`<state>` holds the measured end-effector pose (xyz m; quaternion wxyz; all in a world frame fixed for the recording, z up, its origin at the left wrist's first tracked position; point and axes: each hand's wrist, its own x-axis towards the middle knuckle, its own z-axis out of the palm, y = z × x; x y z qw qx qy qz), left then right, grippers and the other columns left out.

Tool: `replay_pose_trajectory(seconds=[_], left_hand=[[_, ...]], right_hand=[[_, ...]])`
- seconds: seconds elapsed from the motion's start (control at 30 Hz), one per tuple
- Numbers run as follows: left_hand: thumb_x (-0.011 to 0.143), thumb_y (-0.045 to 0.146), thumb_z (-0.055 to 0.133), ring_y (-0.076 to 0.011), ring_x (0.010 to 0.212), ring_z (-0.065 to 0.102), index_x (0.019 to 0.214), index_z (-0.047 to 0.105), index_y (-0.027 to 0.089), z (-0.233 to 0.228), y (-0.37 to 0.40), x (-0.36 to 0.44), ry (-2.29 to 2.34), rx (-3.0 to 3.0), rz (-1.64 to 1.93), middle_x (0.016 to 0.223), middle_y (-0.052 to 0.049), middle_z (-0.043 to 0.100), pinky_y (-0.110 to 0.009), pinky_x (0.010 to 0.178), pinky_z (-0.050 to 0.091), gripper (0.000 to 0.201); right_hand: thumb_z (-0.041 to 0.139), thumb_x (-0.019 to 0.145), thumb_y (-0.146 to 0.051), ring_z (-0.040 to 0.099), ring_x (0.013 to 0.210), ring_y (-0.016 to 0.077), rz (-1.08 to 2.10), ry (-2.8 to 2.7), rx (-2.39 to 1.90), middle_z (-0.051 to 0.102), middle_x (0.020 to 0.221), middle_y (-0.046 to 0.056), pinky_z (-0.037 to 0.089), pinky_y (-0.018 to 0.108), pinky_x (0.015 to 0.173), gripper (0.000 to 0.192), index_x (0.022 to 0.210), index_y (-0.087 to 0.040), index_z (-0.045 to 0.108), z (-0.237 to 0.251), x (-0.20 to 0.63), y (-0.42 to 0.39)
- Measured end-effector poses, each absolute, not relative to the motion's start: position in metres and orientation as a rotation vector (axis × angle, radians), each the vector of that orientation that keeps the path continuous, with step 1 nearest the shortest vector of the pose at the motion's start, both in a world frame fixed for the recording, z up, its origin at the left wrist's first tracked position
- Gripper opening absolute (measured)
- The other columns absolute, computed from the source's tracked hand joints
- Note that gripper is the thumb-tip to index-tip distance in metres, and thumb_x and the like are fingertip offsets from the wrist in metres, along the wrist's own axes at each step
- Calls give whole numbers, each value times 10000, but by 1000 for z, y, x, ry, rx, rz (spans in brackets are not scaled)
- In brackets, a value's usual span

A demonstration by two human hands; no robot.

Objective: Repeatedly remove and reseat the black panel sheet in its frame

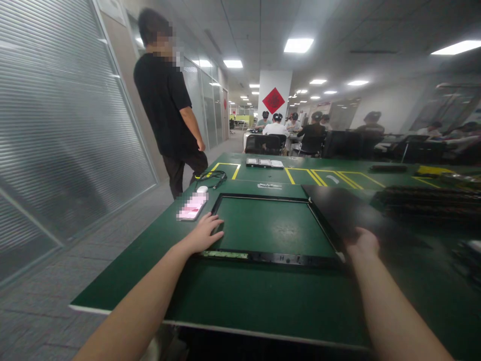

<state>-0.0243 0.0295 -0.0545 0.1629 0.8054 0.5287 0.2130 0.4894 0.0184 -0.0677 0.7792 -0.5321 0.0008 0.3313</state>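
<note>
A thin black rectangular frame (pixel 263 197), like a monitor bezel, lies flat on the green table (pixel 263 296). A green strip (pixel 225 254) shows on its near bar. My left hand (pixel 203 233) rests over the frame's left side, fingers stretched out and apart. To the right, a dark flat panel (pixel 334 205) lies tilted beside the frame, close to its right bar. My right hand (pixel 363 245) is closed at the panel's near part, thumb up; its other fingers are mostly hidden and somewhat blurred.
A phone (pixel 193 206), a white mouse (pixel 202 189) and a coiled black cable (pixel 214 176) lie at the left. Farther back is a tray of small items (pixel 265 163). Dark parts (pixel 417 205) are piled right. A person (pixel 165 100) stands beyond the table's left edge.
</note>
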Motion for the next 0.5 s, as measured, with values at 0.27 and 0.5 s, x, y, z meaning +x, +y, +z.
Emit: replay_pose_trajectory(seconds=[0.27,0.5], left_hand=[[875,587,594,-441,1551,287,1332,703,180,-53,28,-24,1517,2303,587,1555,-200,551,-628,1227,259,623],[864,606,607,-435,1550,292,1315,712,193,-57,31,-26,1510,2308,606,1544,-190,566,-630,1229,252,621]], right_hand=[[565,681,-37,616,682,148,748,99,-1105,606,792,-17,595,292,592,230,842,-201,579,-58,481,14],[550,711,-40,616,654,143,738,60,-1125,595,796,-14,584,276,554,225,868,-201,563,-59,482,15]])
